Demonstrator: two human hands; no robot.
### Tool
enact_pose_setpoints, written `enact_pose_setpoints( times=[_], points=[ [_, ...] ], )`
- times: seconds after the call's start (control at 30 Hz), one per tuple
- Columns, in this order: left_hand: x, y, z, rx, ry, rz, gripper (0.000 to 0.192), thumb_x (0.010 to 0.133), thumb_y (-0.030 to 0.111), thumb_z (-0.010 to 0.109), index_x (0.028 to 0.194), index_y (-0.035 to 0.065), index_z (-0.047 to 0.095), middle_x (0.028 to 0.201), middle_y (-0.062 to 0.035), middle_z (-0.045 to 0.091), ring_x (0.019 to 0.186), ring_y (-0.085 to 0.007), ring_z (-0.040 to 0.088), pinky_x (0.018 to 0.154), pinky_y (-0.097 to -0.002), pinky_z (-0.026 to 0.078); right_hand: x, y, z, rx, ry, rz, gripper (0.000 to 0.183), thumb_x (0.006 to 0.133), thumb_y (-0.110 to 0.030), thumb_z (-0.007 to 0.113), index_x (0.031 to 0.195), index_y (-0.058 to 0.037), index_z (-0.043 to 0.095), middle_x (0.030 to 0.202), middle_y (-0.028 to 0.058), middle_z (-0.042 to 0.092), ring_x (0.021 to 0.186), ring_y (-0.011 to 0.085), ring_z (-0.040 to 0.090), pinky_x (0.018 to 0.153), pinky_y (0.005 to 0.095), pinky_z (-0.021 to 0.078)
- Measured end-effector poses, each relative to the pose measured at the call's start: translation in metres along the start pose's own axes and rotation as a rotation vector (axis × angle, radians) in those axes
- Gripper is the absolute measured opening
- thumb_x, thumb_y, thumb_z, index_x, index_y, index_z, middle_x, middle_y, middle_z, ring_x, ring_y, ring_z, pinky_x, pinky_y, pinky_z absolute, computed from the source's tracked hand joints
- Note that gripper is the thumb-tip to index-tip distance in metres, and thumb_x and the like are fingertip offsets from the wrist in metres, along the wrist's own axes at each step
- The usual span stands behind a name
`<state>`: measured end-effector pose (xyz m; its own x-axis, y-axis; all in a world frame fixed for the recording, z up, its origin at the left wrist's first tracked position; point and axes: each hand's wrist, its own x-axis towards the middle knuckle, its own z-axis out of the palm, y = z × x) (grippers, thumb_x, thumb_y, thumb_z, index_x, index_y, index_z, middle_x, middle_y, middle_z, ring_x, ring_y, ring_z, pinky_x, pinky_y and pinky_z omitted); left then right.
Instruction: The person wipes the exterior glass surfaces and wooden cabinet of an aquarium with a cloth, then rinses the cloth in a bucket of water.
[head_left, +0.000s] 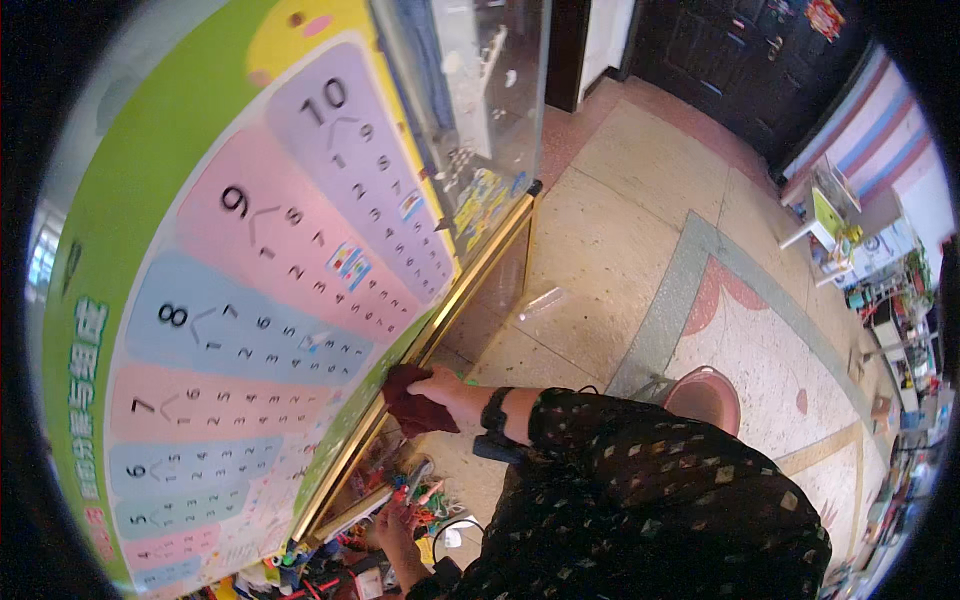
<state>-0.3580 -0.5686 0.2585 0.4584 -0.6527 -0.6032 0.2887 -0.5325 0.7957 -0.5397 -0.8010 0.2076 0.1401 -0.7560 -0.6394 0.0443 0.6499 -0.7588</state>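
Observation:
My right hand grips a dark maroon cloth, which lies against the gold-coloured metal edge of a glass panel or cabinet. A large number chart with coloured bands and a green border covers much of the left side, beside that edge. Lower down, my left hand is over or beside a heap of small colourful odds and ends, with red and stringy pieces near its fingers. Whether it holds any of them cannot be told. A dark band and a dark object are at my right wrist.
A clear plastic piece lies on the tiled floor beyond the gold edge. To the right stands a pink bucket, partly behind my patterned sleeve. Small white furniture and crowded shelves line the far right. A dark door is at the top.

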Motion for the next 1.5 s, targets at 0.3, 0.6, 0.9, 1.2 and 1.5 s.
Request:
enact_pose_setpoints(
  times=[0.3, 0.6, 0.9, 1.2, 1.5],
  points=[
    [-0.001, 0.002, 0.039, 0.092, 0.083, 0.010, 0.022, 0.090, 0.019, 0.052, 0.105, 0.0046, 0.056, 0.088, -0.0064, 0.062, 0.077, -0.0188, 0.063, 0.064, -0.0289, 0.050, 0.068, -0.059, -0.095, 0.563, 0.074, 0.144, 0.034, 0.078, -0.014, 0.065, 0.101, 0.0094, 0.056, 0.094, 0.0188, 0.062, 0.079, 0.0290, 0.064, 0.062, 0.0388, 0.0534],
    [-0.002, 0.029, 0.186, 0.010, 0.176, -0.049, 0.016, 0.088, 0.015, 0.055, 0.099, 0.0038, 0.058, 0.082, -0.0055, 0.061, 0.075, -0.0175, 0.062, 0.064, -0.0291, 0.053, 0.172, -0.176, -0.320, -0.009, 0.354, -0.046, 0.036, 0.075, -0.029, 0.061, 0.089, 0.0038, 0.062, 0.085, 0.0158, 0.063, 0.078, 0.0245, 0.060, 0.065, 0.0396, 0.0465],
    [0.000, 0.064, 0.313, 0.111, 0.035, -0.037, 0.018, 0.088, 0.011, 0.053, 0.102, 0.0000, 0.057, 0.083, -0.0076, 0.060, 0.073, -0.0177, 0.062, 0.059, -0.0245, 0.053, 0.146, -0.232, -0.428, 0.132, 0.351, -0.385, 0.043, 0.072, -0.015, 0.067, 0.106, 0.0056, 0.050, 0.094, 0.0180, 0.061, 0.085, 0.0266, 0.062, 0.072, 0.0373, 0.0517],
    [0.029, 0.078, 0.327, 0.160, -0.146, -0.050, 0.022, 0.090, 0.021, 0.055, 0.101, 0.0032, 0.057, 0.089, -0.0075, 0.060, 0.079, -0.0180, 0.061, 0.069, -0.0297, 0.053, 0.154, -0.206, -0.378, -0.626, 0.432, -0.536, 0.041, 0.075, -0.023, 0.061, 0.114, -0.0137, 0.053, 0.103, 0.0202, 0.051, 0.087, 0.0374, 0.059, 0.072, 0.0453, 0.0499],
    [0.068, 0.079, 0.308, 0.182, -0.300, -0.223, 0.019, 0.090, 0.021, 0.052, 0.100, 0.0051, 0.056, 0.085, -0.0074, 0.060, 0.078, -0.0184, 0.063, 0.060, -0.0281, 0.053, 0.157, -0.234, -0.394, -0.516, 0.417, -0.857, 0.033, 0.074, -0.017, 0.059, 0.107, -0.0112, 0.057, 0.102, 0.0204, 0.051, 0.095, 0.0374, 0.056, 0.077, 0.0456, 0.0487]
  ],
)
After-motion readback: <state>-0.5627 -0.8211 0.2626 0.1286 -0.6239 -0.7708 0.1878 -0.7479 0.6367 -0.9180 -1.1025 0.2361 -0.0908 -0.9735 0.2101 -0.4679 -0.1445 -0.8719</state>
